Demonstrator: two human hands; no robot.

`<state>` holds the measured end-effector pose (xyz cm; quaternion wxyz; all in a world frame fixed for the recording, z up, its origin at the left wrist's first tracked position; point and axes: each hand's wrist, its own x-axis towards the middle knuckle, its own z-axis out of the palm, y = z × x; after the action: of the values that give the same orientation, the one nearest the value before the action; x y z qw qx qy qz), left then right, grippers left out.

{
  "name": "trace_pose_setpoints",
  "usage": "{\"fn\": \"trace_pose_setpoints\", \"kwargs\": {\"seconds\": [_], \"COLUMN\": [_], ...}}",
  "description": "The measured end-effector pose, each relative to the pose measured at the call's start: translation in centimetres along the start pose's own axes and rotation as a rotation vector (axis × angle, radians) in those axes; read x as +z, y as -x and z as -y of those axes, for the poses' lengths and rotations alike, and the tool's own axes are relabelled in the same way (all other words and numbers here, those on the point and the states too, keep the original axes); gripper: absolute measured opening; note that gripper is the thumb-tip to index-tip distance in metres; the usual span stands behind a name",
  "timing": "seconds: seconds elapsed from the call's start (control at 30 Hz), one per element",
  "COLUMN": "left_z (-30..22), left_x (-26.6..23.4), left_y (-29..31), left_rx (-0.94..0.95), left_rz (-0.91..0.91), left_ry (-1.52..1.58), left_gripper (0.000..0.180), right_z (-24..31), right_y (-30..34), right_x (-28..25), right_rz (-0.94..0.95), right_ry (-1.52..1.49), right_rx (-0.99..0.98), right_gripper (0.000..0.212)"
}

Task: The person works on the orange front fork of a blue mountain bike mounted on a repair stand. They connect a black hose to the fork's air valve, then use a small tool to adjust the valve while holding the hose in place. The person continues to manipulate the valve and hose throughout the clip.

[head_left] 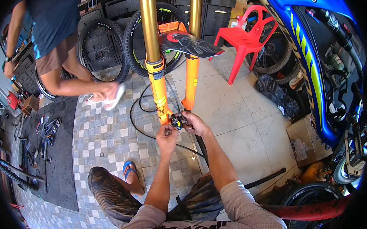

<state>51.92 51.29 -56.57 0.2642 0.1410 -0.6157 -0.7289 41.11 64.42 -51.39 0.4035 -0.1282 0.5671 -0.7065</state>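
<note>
An orange bicycle suspension fork (160, 91) with gold upper tubes hangs upright before me. At the foot of its left leg is a black brake caliper (177, 122) with a yellow part in it. My right hand (195, 123) grips the caliper from the right, its fingers bent around it. My left hand (167, 136) is closed in a pinch just below the leg's end, left of the caliper; what its fingertips hold is hidden. A black brake hose (132, 113) loops over the floor beside the fork. A dark mudguard (192, 45) spans the two legs.
A person (59, 46) walks past at the far left. Bicycle wheels (101, 52) lean against dark drawers behind. A red plastic chair (246, 40) stands back right, and a blue bike frame (314, 74) rises on the right. Tools (47, 134) lie on a dark mat at left.
</note>
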Motion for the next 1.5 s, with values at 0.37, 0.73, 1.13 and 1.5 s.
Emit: {"fn": "trace_pose_setpoints", "kwargs": {"seconds": [0.37,0.73,1.13,1.5], "left_z": [-0.3,-0.6,-2.9,-3.0], "left_x": [-1.6,-1.3,1.4,-0.7], "left_y": [0.9,2.8,1.3,-0.3], "left_rx": [-0.095,-0.47,0.106,0.203], "left_rz": [-0.028,-0.083,-0.078,0.043], "left_ry": [0.552,0.707,-0.387,-0.654], "left_gripper": [0.019,0.013,0.043,0.052], "right_z": [-2.8,-2.9,-2.8,-3.1], "right_y": [-6.0,-5.3,-5.2,-5.4], "right_x": [1.0,3.6,3.0,3.7], "right_rz": [-0.469,-0.436,-0.446,-0.498], "right_ry": [0.393,-0.198,-0.074,-0.002], "right_rx": [-0.142,-0.249,-0.166,-0.244], "right_gripper": [0.097,0.075,0.074,0.071]}}
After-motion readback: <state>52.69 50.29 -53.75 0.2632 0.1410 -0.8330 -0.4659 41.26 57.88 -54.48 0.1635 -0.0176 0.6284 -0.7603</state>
